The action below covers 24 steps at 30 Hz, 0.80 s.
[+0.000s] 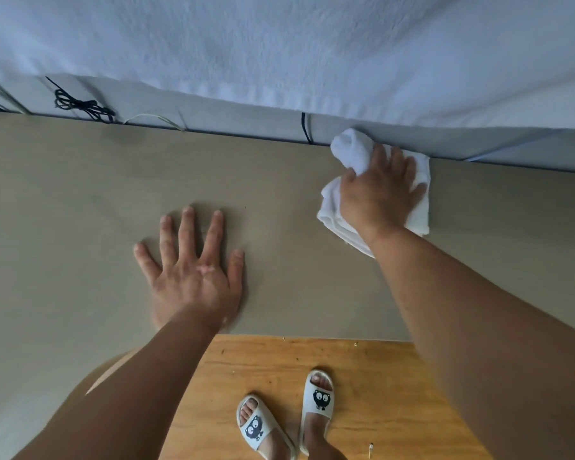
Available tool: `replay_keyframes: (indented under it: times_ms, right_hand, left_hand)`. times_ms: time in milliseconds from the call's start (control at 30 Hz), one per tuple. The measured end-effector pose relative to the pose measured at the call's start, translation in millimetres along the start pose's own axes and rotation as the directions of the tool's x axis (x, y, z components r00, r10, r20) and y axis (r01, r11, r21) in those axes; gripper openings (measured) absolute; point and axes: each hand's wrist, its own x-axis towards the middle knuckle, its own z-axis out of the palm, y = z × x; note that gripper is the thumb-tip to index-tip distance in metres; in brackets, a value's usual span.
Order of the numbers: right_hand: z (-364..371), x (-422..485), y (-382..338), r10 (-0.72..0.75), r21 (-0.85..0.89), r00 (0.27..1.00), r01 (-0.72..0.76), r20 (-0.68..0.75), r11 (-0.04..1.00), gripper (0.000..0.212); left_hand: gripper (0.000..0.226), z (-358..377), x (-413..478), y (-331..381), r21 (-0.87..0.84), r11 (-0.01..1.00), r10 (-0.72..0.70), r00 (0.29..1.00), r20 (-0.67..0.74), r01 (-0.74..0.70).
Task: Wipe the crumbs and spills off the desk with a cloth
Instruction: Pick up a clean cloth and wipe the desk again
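Note:
The grey-brown desk (pixel 80 200) fills the middle of the view. A crumpled white cloth (pixel 349 149) lies at the desk's far right edge, against the wall. My right hand (pixel 379 190) presses down on the cloth with fingers spread over it and the thumb tucked under a fold. My left hand (pixel 190 270) rests flat on the desk near its front edge, fingers apart, holding nothing. A few tiny dark specks (pixel 245 207) dot the desk between the hands.
A white wall (pixel 279 44) rises behind the desk. A black cable bundle (pixel 80 106) and a thin white wire (pixel 153 119) sit at the desk's back left; another black cable (pixel 305 127) drops behind it. Wooden floor (pixel 362 376) with crumbs and my slippered feet (pixel 289 416) lie below.

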Motion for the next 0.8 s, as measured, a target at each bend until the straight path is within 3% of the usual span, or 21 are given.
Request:
replay_keyframes:
  times_ms: [67,133,233,333,467,600,667,800]
  right_hand:
    - [2,0,-29,0.147,0.05,0.986,-0.152,0.079,0.987,0.059]
    - [1,-4,-40,0.147,0.025,0.984,-0.15,0.097,0.988,0.062]
    - [3,-30,-30,-0.121,-0.059,0.988,0.126,0.093,0.99,0.063]
    - [1,-75,-11,-0.418,-0.021,0.904,0.421,0.087,0.907,0.066]
    - [-2,-143,35,-0.612,0.007,0.774,0.62,0.164,0.785,0.066]
    - [-6,-176,74,-0.743,0.083,0.647,0.742,0.17,0.665,0.065]
    - [-5,-165,75,-0.732,0.116,0.663,0.723,0.158,0.681,0.062]
    - [3,-120,34,-0.603,0.108,0.791,0.594,0.103,0.797,0.062]
  left_hand:
    - [0.069,-1,0,-1,0.003,1.0,0.003,1.0,0.011,-0.003]
    - [0.067,-2,0,-1,-0.001,1.0,0.012,1.0,0.024,-0.012]
    - [0.066,-3,1,-2,-0.015,1.0,0.028,0.999,0.032,-0.028]
    - [0.063,-4,2,-7,-0.063,0.997,0.04,0.999,0.026,-0.038]
    - [0.06,-10,6,-35,-0.081,0.988,0.126,0.99,-0.064,-0.131]
    - [0.073,-18,17,-92,-0.017,1.0,-0.001,1.0,-0.026,0.0]
    - [0.081,-19,20,-112,0.009,1.0,-0.018,1.0,-0.017,0.019]
    - [0.084,-16,20,-118,0.029,1.0,0.002,0.999,-0.036,-0.001]
